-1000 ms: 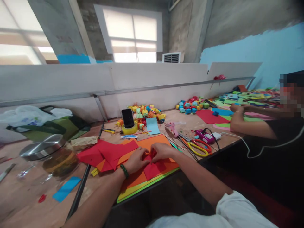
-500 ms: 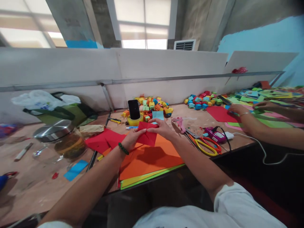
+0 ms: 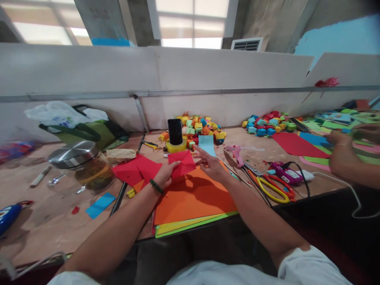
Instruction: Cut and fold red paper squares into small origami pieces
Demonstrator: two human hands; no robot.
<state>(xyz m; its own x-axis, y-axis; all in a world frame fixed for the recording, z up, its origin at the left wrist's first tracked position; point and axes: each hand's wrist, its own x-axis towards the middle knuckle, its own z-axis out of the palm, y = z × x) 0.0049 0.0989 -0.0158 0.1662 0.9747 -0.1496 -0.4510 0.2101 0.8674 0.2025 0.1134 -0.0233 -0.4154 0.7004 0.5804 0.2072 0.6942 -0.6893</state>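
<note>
My left hand (image 3: 165, 173), with a green bead bracelet at the wrist, pinches a creased piece of red paper (image 3: 181, 163) by its left side. Just right of that paper is my right hand (image 3: 210, 163), fingers apart and holding nothing; its index finger points toward the paper's upper right. Below both hands lies a stack of sheets with orange paper (image 3: 196, 200) on top and yellow and green edges showing. More red paper (image 3: 135, 171) rests left of my left hand. A light blue paper strip (image 3: 207, 145) lies beyond my right hand.
A black phone (image 3: 175, 132) leans on a yellow tape roll (image 3: 176, 147) before a pile of folded paper pieces (image 3: 204, 127). A glass teapot (image 3: 89, 170) stands left. Scissors (image 3: 274, 189), a pink glue gun (image 3: 236, 154) and a purple power strip (image 3: 286, 173) lie right. A co-worker's hand (image 3: 341, 144) is far right.
My right hand has let go of the red paper and moved slightly right, its fingers spreading. The left still holds the paper. The camera view has shifted, and the co-worker's blue paper shows more.
</note>
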